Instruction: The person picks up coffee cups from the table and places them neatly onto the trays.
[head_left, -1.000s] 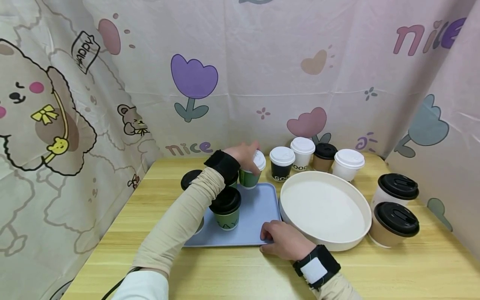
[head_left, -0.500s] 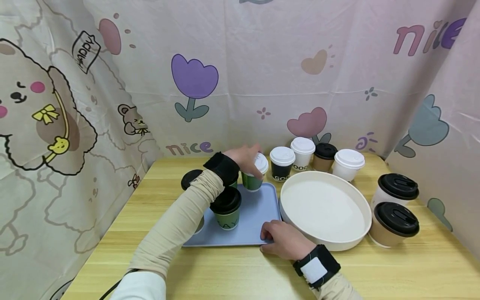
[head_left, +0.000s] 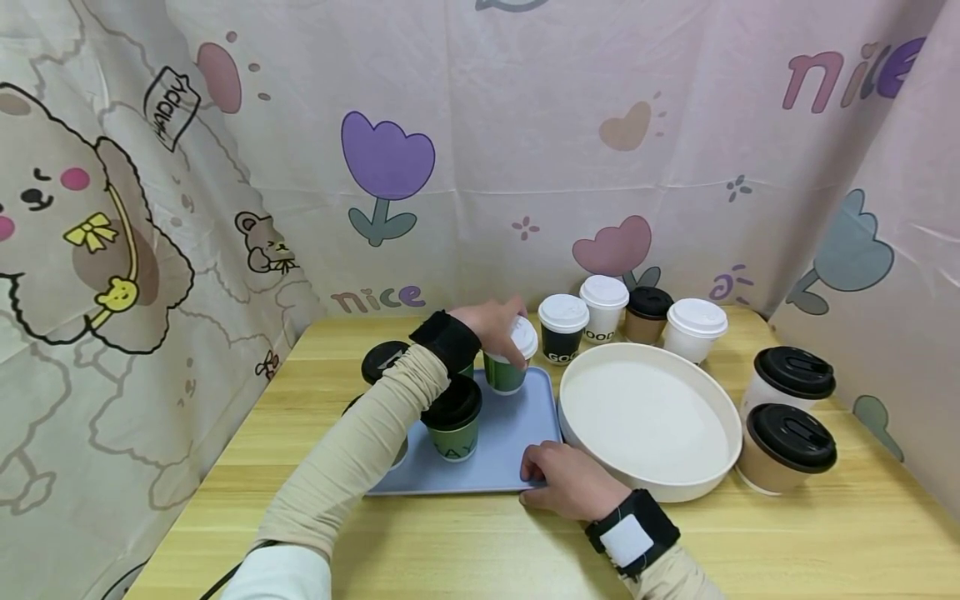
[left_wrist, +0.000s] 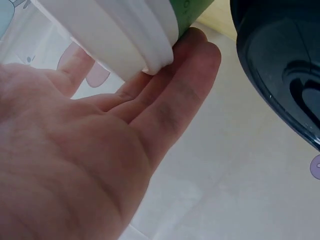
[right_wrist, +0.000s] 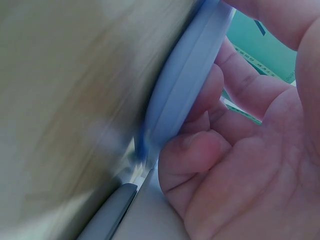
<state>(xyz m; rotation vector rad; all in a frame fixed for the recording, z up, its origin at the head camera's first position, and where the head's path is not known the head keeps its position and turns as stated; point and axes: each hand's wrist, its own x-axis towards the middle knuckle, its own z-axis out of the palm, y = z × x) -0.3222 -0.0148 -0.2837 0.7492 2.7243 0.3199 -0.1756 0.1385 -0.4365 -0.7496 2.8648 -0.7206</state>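
Note:
At the tray's far side, my left hand holds a green paper cup by its upper part. Its white lid lies between the thumb and fingers in the left wrist view. The cup is upright over the far edge of the blue tray; whether its base touches the tray I cannot tell. My right hand grips the tray's near right corner, with fingers curled at the rim in the right wrist view. A green cup with a black lid stands on the tray; more cups are partly hidden behind my left arm.
A round cream-coloured tray lies right of the blue one. Behind it stand several lidded cups, including a black cup and a brown cup. Two black-lidded cups, one being tan, stand at the right. A printed curtain hangs behind.
My left hand has brought the white-lidded green cup slightly nearer and to the right, over the tray. The right hand has stayed at the tray's corner.

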